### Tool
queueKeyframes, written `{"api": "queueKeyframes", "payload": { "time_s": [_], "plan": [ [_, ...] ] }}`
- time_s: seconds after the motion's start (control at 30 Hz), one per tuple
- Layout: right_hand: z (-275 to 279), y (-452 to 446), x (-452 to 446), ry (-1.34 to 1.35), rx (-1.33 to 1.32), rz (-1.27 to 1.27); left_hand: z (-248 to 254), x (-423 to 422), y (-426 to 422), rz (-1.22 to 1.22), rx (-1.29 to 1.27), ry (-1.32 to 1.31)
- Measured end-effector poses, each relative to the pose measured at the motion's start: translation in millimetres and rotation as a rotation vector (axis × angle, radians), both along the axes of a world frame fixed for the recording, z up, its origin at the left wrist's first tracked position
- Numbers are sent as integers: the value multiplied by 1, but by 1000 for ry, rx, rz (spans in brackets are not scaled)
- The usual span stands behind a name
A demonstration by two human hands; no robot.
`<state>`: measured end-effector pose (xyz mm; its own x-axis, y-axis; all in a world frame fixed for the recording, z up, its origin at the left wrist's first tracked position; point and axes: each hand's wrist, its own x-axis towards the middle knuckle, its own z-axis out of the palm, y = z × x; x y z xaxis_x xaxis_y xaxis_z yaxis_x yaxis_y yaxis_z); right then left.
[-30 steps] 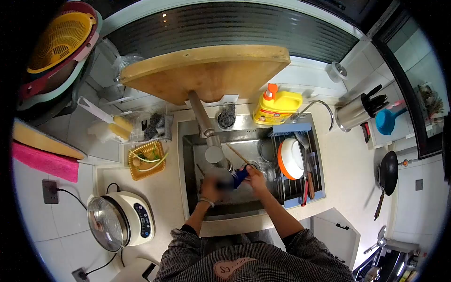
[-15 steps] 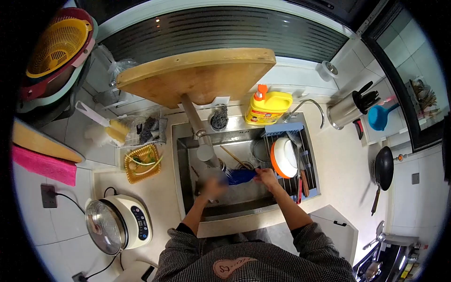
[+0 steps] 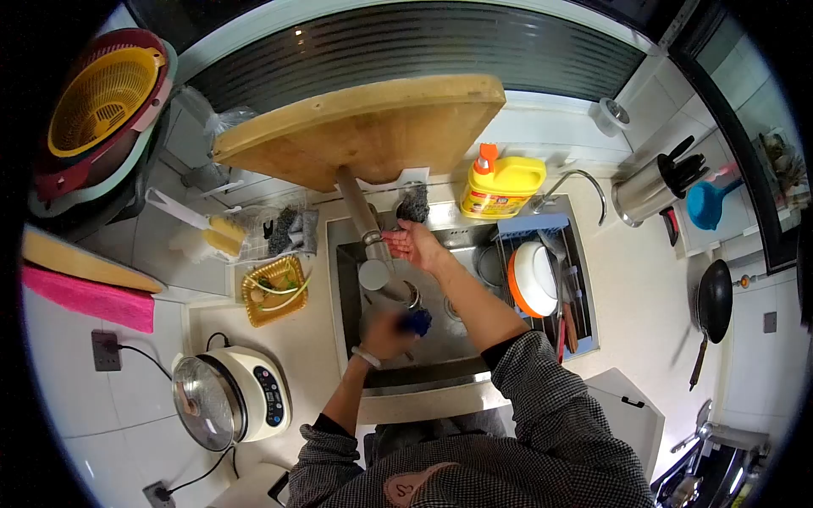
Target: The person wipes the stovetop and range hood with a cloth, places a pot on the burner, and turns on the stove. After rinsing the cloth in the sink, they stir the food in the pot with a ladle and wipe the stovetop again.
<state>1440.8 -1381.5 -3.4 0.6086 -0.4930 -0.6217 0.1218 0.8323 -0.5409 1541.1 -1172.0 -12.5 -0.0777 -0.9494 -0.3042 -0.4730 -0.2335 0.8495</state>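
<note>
Low in the steel sink [image 3: 474,364], my left hand [image 3: 385,337] is closed around a bunched dark blue cloth [image 3: 417,322]; part of the hand is blurred. My right hand [image 3: 415,245] has crossed to the back of the sink, its fingers stretched out against or just beside the joint of the grey faucet [image 3: 359,207]. Whether they touch it I cannot tell. The faucet's round head [image 3: 373,274] hangs between the two hands. A scrubber of steel wool [image 3: 413,203] sits in a holder just behind my right hand.
A blue drying rack [image 3: 533,223] at the sink's right holds a white and orange bowl [image 3: 533,279] and utensils. A yellow detergent jug [image 3: 506,188] and a large cutting board [image 3: 364,131] stand behind. Left are a yellow basket [image 3: 278,292] and an electric cooker [image 3: 229,398].
My right hand has let go of the blue cloth and moved up and left to the faucet. The cloth, stretched between both hands before, is now bunched in my left hand. The view shifted slightly.
</note>
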Motion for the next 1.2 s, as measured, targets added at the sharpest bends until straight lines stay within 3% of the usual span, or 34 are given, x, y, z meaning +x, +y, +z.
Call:
{"api": "queueKeyframes", "payload": {
  "time_s": [0.03, 0.17, 0.23, 0.37, 0.43, 0.5, 0.53, 0.57, 0.63, 0.7, 0.77, 0.83, 0.87, 0.9, 0.97, 1.0, 1.1, 1.17, 1.2],
  "plan": [
    [-5, 7, -5, -1, 5, -2, -15, 5, 1, 0, 28, 127],
    [-41, 84, -46, 168, -438, 79, -16, 6, -9, 89, 37, 426],
    [-116, 108, -70, 133, -282, 240, -19, 4, -14, 163, 80, 441],
    [-109, 154, -92, 229, -62, -35, -116, 0, -17, 447, 8, 764],
    [-105, 161, -100, -81, 193, -200, -60, -30, -23, 425, -121, 418],
    [-91, 165, -104, -155, 312, -252, -68, -42, -12, 339, -36, 442],
    [-84, 165, -105, -233, 428, -289, -65, -53, -6, 259, -197, 105],
    [-75, 164, -106, -235, 426, -297, -56, -64, -1, 175, -356, -232],
    [-64, 163, -108, -231, 236, -348, -20, -76, 12, 134, -306, -246],
    [-74, 163, -124, -190, 258, -239, -11, -75, 16, -203, -648, -425],
    [-76, 157, -139, -149, 272, -127, -7, -64, 11, -217, -703, -337],
    [-69, 157, -148, -308, 218, -25, 3, -54, 8, 189, -170, 74],
    [-59, 157, -148, -307, 219, -26, -24, -48, 1, 180, -72, 195],
    [-50, 158, -147, -427, 268, 33, -19, -52, -4, 182, -71, 196],
    [-46, 158, -141, -544, 316, 97, -10, -63, -24, 164, 268, 996],
    [-48, 160, -137, -435, 301, 133, -18, -66, -36, -87, 328, 1294],
    [-39, 151, -132, -327, 310, 208, -5, -70, -50, -119, 293, 1278],
    [-24, 148, -132, -331, 340, 253, 1, -75, -54, -103, 256, 1135],
    [-16, 147, -131, -182, 208, 246, -1, -79, -55, -11, 220, 982]
  ]
}}
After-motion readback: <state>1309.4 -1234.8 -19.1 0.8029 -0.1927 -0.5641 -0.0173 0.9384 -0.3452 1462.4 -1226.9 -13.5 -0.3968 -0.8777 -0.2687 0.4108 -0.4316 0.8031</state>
